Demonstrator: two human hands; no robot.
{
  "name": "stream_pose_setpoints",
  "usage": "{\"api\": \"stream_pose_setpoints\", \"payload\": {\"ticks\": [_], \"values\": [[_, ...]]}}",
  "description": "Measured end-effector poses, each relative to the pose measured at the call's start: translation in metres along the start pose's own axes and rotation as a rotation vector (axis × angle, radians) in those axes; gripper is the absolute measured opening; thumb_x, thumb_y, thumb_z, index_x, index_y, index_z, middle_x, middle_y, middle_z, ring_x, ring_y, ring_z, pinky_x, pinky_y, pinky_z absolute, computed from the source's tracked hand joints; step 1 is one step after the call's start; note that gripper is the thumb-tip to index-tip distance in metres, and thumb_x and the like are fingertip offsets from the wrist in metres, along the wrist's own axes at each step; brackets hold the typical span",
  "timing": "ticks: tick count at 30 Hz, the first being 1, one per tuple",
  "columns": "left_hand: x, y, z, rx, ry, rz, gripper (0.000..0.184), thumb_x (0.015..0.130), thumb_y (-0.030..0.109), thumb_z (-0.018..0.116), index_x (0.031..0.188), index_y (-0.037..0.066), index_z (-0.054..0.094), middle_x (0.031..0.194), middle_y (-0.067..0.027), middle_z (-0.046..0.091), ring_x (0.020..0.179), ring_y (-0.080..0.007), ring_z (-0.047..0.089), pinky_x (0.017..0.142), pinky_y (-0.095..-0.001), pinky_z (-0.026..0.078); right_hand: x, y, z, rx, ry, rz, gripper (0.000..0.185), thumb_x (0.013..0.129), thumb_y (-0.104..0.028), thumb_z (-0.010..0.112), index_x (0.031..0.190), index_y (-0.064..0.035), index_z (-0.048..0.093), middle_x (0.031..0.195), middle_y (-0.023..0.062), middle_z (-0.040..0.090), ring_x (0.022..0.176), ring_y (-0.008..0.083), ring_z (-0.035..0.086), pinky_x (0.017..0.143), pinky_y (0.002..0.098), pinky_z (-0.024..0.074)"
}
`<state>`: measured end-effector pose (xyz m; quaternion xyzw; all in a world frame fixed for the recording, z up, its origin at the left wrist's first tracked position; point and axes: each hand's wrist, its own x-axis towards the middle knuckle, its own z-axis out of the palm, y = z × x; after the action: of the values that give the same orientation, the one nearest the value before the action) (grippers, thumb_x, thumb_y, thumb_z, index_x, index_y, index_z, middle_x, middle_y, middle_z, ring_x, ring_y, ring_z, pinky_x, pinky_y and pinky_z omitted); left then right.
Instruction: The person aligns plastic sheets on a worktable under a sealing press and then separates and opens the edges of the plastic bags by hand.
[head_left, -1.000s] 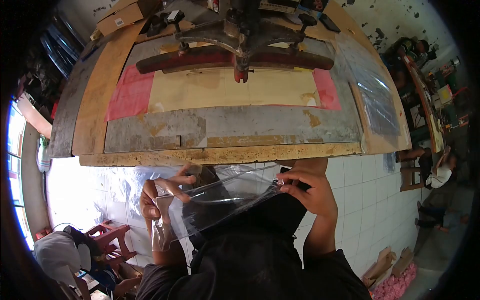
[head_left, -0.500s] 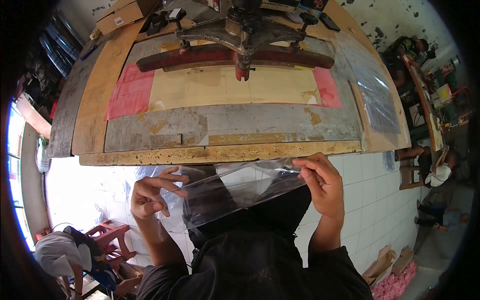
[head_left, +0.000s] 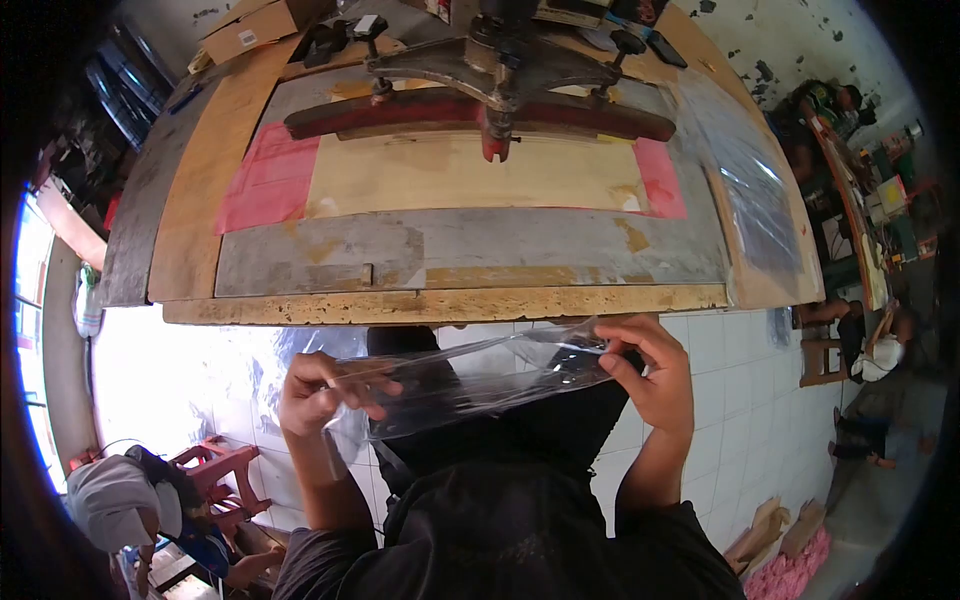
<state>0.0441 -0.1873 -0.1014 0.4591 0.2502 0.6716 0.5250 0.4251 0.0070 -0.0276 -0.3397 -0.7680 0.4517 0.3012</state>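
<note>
A clear plastic sheet (head_left: 480, 385) is stretched between my two hands, above my lap and just in front of the table's front edge. My left hand (head_left: 318, 393) grips its left end, with the fingers curled behind the film. At the other end, my right hand (head_left: 650, 372) pinches the upper corner between thumb and fingers. The sheet is creased and shiny, and whether it is a single layer or a bag I cannot tell. Behind it stands the worktable's wooden edge (head_left: 480, 301).
A press with a long dark-red bar (head_left: 400, 113) stands over a yellowish sheet (head_left: 470, 175) with pink ends. More clear plastic (head_left: 755, 190) lies on the table's right side. A cardboard box (head_left: 250, 30) sits at the back left. Other people work at the lower left and far right.
My left hand has moved slightly right and its fingers have curled in more on the film. The plastic sheet looks narrower and more bunched. My right hand keeps its pinch.
</note>
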Motion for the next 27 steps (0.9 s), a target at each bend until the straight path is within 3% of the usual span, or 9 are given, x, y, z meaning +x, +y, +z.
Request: {"api": "stream_pose_setpoints", "payload": {"ticks": [5,7,9,10,13,14,19,21,27], "values": [[0.032,-0.001,0.045,0.035,0.037,-0.062,0.012,0.103,0.015,0.07,0.098,0.004,0.07,0.091,-0.0209,0.08,0.109,-0.0444,0.076,0.119,-0.0565,0.039,-0.004,-0.003,0.003,-0.325,0.189,-0.048,0.022,0.092,-0.002,0.078,0.115,-0.0029,0.078,0.106,0.0108,0.072,0.093,0.0227,0.072,0.084,0.0335,0.0557],[0.046,-0.008,0.064,0.045,0.006,-0.068,0.011,0.103,0.012,0.07,0.099,0.002,0.073,0.092,-0.0175,0.081,0.11,-0.0398,0.076,0.112,-0.0539,0.044,-0.007,-0.008,0.012,-0.326,0.302,-0.243,0.023,0.092,-0.01,0.08,0.114,-0.0027,0.078,0.11,0.0124,0.072,0.1,0.0269,0.071,0.088,0.0366,0.0555],[0.058,-0.011,0.082,0.113,0.045,-0.144,0.013,0.103,0.011,0.071,0.098,0.001,0.075,0.093,-0.0144,0.081,0.111,-0.0342,0.075,0.107,-0.0507,0.046,-0.015,-0.011,0.029,-0.182,0.234,-0.297,0.05,0.092,-0.044,0.082,0.118,-0.001,0.076,0.117,0.0159,0.069,0.111,0.0332,0.066,0.098,0.0426,0.0526],[0.062,-0.015,0.09,0.187,0.081,-0.152,0.015,0.103,0.011,0.072,0.1,-0.003,0.077,0.092,-0.0125,0.081,0.107,-0.0252,0.076,0.101,-0.0428,0.051,-0.017,-0.016,0.037,-0.167,0.173,-0.339,0.058,0.091,-0.05,0.08,0.121,-0.0014,0.074,0.12,0.0157,0.068,0.115,0.0339,0.064,0.101,0.0448,0.0509],[0.073,-0.019,0.108,0.236,0.113,-0.357,0.018,0.104,0.012,0.072,0.105,-0.006,0.077,0.092,-0.0117,0.08,0.103,-0.0181,0.076,0.093,-0.0353,0.056,-0.018,-0.035,0.062,-0.111,0.029,-0.387,0.074,0.089,-0.063,0.078,0.132,-0.0034,0.07,0.134,0.015,0.063,0.128,0.0339,0.055,0.109,0.0489,0.0447],[0.075,-0.021,0.109,0.216,0.079,-0.349,0.021,0.105,0.012,0.071,0.111,-0.007,0.076,0.094,-0.0114,0.08,0.099,-0.0148,0.075,0.087,-0.0293,0.058,-0.018,-0.041,0.067,-0.102,-0.018,-0.381,0.076,0.088,-0.057,0.082,0.139,-0.0042,0.065,0.141,0.0141,0.058,0.134,0.0343,0.051,0.112,0.0488,0.0414],[0.079,-0.019,0.108,0.165,0.033,-0.427,0.02,0.107,0.01,0.067,0.115,-0.008,0.073,0.102,-0.013,0.08,0.097,-0.0173,0.076,0.09,-0.03,0.059,-0.016,-0.047,0.086,-0.178,0.004,-0.256,0.074,0.085,-0.037,0.089,0.145,-0.0056,0.059,0.143,0.0115,0.056,0.137,0.0357,0.049,0.114,0.0494,0.0377],[0.08,-0.016,0.1,0.099,-0.017,-0.479,0.02,0.108,0.009,0.065,0.114,-0.008,0.073,0.103,-0.0142,0.08,0.098,-0.0177,0.077,0.09,-0.0302,0.059,-0.015,-0.048,0.082,-0.181,-0.067,-0.237,0.075,0.08,-0.019,0.09,0.146,-0.003,0.057,0.147,0.0148,0.055,0.143,0.0364,0.048,0.119,0.0495,0.0381],[0.079,-0.023,0.094,0.322,-0.075,-0.325,0.017,0.107,0.011,0.066,0.112,-0.003,0.075,0.109,-0.0086,0.081,0.113,-0.0196,0.071,0.108,-0.0391,0.05,-0.013,-0.048,0.075,-0.266,-0.148,-0.206,0.069,0.086,-0.018,0.081,0.148,-0.0051,0.055,0.158,0.0157,0.054,0.151,0.0332,0.047,0.123,0.0543,0.032]]}}
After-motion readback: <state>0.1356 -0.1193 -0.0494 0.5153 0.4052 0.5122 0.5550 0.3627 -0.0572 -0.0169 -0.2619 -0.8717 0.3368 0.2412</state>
